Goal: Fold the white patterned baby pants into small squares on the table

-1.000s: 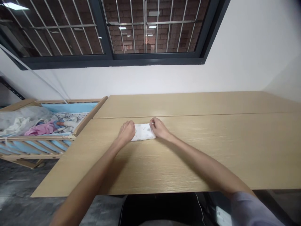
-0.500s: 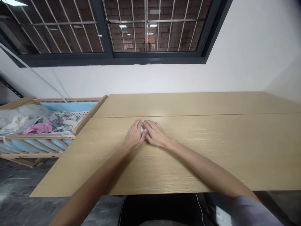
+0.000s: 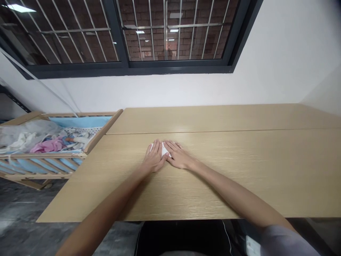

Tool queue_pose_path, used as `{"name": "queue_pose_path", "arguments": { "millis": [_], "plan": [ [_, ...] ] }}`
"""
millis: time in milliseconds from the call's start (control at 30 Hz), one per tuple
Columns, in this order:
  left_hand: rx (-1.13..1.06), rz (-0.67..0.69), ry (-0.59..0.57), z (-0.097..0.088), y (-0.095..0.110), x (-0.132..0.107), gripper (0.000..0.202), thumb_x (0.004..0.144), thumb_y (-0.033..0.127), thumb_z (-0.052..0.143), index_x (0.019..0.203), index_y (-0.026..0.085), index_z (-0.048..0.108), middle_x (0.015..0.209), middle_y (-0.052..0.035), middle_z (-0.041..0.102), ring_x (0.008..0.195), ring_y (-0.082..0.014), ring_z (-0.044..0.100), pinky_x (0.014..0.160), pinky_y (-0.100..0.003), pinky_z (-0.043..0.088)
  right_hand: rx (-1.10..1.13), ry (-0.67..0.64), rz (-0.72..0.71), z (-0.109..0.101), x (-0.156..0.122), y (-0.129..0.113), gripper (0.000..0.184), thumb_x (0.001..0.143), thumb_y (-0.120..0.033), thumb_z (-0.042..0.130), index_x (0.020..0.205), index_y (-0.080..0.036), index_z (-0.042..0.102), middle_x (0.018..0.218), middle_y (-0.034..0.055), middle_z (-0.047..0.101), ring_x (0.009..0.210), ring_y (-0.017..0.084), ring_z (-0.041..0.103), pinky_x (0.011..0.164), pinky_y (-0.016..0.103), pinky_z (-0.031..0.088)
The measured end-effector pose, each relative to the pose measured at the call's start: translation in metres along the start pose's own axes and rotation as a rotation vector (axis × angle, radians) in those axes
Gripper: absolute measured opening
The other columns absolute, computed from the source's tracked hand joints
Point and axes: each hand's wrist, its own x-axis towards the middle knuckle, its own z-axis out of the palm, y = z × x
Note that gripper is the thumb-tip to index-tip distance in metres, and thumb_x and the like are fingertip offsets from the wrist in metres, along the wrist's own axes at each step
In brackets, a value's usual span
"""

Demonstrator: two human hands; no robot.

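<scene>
A small white piece, perhaps paper or thin cloth (image 3: pixel 164 150), lies on the light wooden table (image 3: pixel 226 170), a little in front of the seam between its two boards. My left hand (image 3: pixel 154 156) rests flat over the left part of it, fingers stretched forward. From the other side my right hand (image 3: pixel 177 154) lies flat, its fingertips and thumb at the white piece's right edge. Between the two hands the middle of the piece shows; the rest is hidden under the fingers.
A wooden crib (image 3: pixel 99 137) with blue lining, a pink cloth (image 3: pixel 49 145) and other bedding stands to the left of the table. Behind the table are a white wall (image 3: pixel 186 89) and a barred window (image 3: pixel 176 39). Something black (image 3: pixel 183 236) is below the table's front edge.
My hands have flattened and moved slightly apart at the fingers. More of the white piece shows between them than before, when it was mostly covered.
</scene>
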Motion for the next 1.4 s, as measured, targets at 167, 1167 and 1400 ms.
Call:
{"name": "queue_pose_path", "arguments": {
  "millis": [167, 1167, 1400],
  "plan": [
    [-0.008, -0.009, -0.008, 0.002, -0.001, 0.003, 0.076, 0.101, 0.057, 0.021, 0.157, 0.006, 0.021, 0.166, -0.0229, 0.018, 0.156, -0.0299, 0.011, 0.125, -0.051, 0.013, 0.037, -0.021, 0.019, -0.001, 0.001, 0.000, 0.071, 0.104, -0.055, 0.023, 0.162, -0.014, 0.018, 0.167, 0.0136, 0.020, 0.155, 0.028, 0.015, 0.125, 0.051, 0.013],
    [-0.494, -0.213, 0.037, -0.070, 0.005, -0.007, 0.052, 0.094, 0.048, 0.052, 0.133, 0.015, 0.042, 0.091, -0.0063, 0.075, 0.081, -0.0216, 0.072, 0.070, -0.032, 0.055, 0.863, 0.165, 0.355, -0.091, 0.032, 0.035, 0.054, 0.080, -0.024, 0.065, 0.132, -0.018, 0.048, 0.087, 0.0035, 0.067, 0.072, 0.018, 0.065, 0.065, 0.030, 0.052],
    [-0.304, -0.325, -0.112, -0.043, 0.019, -0.002, 0.052, 0.089, 0.041, 0.058, 0.130, 0.012, 0.043, 0.096, -0.0115, 0.074, 0.085, -0.0270, 0.072, 0.068, -0.033, 0.050, 0.549, 0.054, 0.377, -0.056, 0.049, 0.053, 0.043, 0.082, -0.021, 0.072, 0.121, -0.013, 0.056, 0.113, 0.0120, 0.066, 0.073, 0.013, 0.065, 0.063, 0.024, 0.052]
  ]
}}
